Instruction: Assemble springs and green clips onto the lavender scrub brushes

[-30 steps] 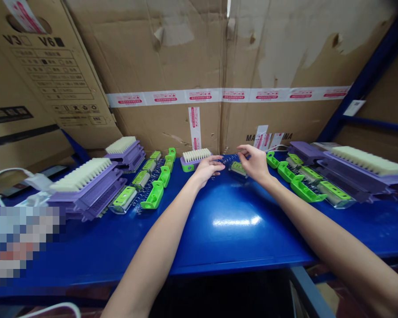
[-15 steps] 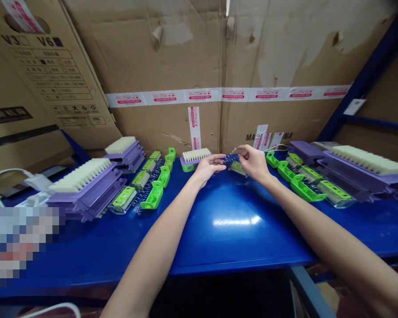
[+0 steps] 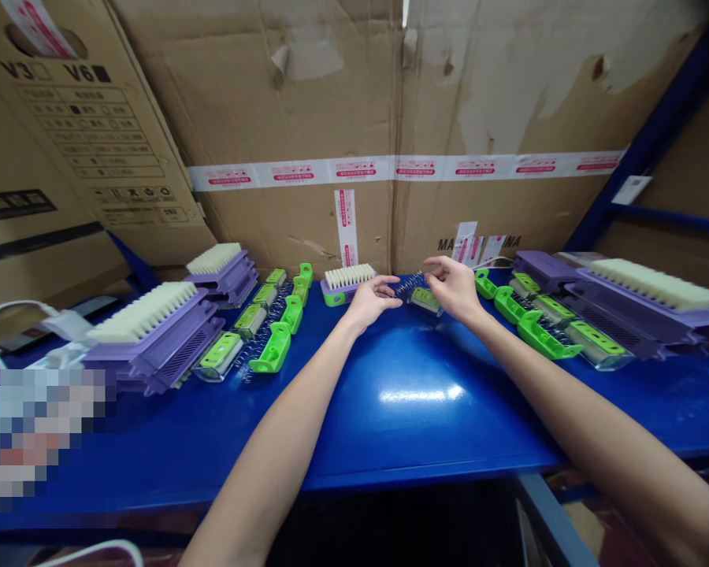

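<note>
Two stacks of purple plastic housings (image 3: 154, 342) flank the left hand (image 3: 373, 304) and right hand (image 3: 454, 285), both half open, fingers parted; any grip is unclear. Between them: a cream-bristled, purple-and-green brush (image 3: 350, 283) behind, a green-topped clear block (image 3: 425, 299), a thin coiled metal spring (image 3: 411, 283).

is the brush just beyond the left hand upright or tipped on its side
Upright: the brush has its pale bristles pointing up, with its green and purple base down on the blue table.
</note>
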Motion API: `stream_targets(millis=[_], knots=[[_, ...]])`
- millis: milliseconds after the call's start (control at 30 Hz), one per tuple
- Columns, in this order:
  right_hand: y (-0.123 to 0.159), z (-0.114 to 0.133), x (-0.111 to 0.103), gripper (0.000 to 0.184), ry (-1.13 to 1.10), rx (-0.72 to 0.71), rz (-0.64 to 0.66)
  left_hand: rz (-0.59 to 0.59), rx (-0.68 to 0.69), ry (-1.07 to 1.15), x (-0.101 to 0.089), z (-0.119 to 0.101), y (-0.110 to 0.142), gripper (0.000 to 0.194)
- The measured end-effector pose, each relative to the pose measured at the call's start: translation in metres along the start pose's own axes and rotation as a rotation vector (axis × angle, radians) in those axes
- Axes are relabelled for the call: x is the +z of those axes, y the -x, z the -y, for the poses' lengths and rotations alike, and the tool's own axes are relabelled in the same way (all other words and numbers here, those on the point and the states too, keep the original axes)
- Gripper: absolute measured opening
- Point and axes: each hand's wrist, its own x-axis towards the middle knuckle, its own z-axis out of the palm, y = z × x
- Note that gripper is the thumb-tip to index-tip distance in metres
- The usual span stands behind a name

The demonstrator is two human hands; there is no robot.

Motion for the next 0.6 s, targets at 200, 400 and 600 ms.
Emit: stream_targets(millis=[200, 400, 600], knots=[[0.0017, 0.0027, 0.0017, 0.027, -0.044, 0.022, 0.024, -0.054, 0.018, -0.185, 0.0023, 0.0002, -0.0007, 0.033], [0.0019, 0.0039, 0.0018, 0.028, -0.058, 0.03, 0.049, -0.02, 0.03, -0.17, 0.0012, 0.0032, -0.0017, 0.025], [0.0017, 0.0054, 0.0003, 0.03, -0.042, 0.041, 0.065, 0.028, -0.008, -0.175, 0.0013, -0.0001, 0.0015, 0.031]])
